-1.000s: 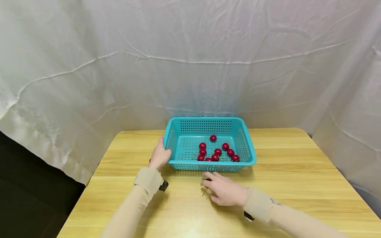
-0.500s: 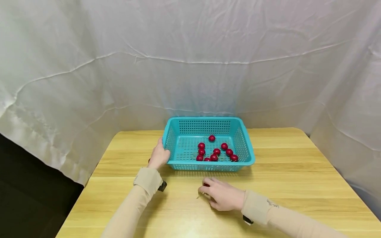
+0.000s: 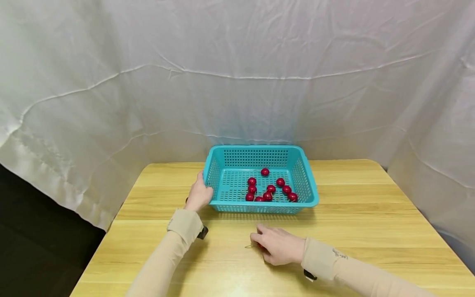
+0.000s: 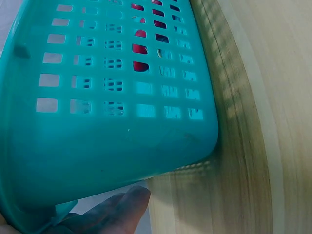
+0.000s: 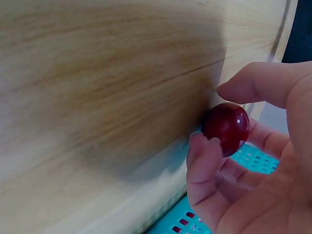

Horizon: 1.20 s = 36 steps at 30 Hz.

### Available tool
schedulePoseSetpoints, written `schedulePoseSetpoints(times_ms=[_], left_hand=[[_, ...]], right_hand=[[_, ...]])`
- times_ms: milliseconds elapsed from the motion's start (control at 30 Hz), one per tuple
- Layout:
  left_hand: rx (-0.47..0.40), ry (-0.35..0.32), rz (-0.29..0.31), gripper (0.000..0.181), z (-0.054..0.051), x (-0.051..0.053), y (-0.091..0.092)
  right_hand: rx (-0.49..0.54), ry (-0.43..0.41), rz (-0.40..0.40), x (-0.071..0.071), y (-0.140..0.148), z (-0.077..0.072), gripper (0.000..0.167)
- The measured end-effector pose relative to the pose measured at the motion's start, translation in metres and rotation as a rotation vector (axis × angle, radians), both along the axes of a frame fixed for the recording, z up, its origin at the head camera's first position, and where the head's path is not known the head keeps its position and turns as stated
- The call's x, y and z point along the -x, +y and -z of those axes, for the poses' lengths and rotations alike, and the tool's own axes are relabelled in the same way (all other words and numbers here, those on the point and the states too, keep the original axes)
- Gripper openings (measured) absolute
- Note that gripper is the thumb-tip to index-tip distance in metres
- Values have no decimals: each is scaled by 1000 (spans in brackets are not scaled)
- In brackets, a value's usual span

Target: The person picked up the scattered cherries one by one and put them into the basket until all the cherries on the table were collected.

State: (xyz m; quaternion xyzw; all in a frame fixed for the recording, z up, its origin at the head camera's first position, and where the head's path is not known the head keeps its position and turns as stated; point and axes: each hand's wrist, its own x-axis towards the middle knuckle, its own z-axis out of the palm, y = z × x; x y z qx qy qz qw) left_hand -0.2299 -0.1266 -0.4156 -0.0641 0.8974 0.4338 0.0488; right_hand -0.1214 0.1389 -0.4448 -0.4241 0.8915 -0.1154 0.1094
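A turquoise plastic basket (image 3: 259, 208) with slotted walls stands at the back of the table. Several dark red cherries (image 3: 267, 196) lie inside it, mostly toward its near right part. At the basket's left end my left hand (image 3: 198, 194) grips the rim; in the left wrist view its fingers (image 4: 129, 207) show below the rim. In front of the basket, my right hand (image 3: 280, 246) is low over the table with curled fingers around one cherry (image 5: 226, 129). This cherry's thin stem (image 3: 248, 246) points left. In the right wrist view the thumb (image 5: 258, 83) lies close beside the fruit.
The light wooden table (image 3: 356, 214) extends to both sides and in front of the basket. A pale cloth curtain (image 3: 237, 90) hangs close behind the table. A black area (image 3: 41, 231) lies beyond the left edge.
My right hand has drawn slightly toward me, and the cherry at its fingers has turned, its stem swinging from downward to leftward. The left hand and basket stay in place.
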Motion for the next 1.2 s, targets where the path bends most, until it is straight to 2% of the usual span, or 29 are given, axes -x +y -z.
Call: schedulePoseSetpoints(times_ms=[167, 567, 767, 967, 1200], left_hand=[[-2, -13, -2, 72, 0, 1, 0], [1, -6, -2, 72, -1, 1, 0], [3, -4, -2, 72, -1, 1, 1], [0, -7, -5, 72, -1, 1, 1], [-1, -3, -3, 72, 0, 1, 0]], right_hand=[[-32, -40, 24, 0, -1, 0, 25], [-47, -53, 19, -1, -1, 0, 22], [6, -70, 1, 1, 1, 2, 23], [91, -125, 7, 6, 2, -5, 23], [127, -87, 26, 11, 5, -18, 22]])
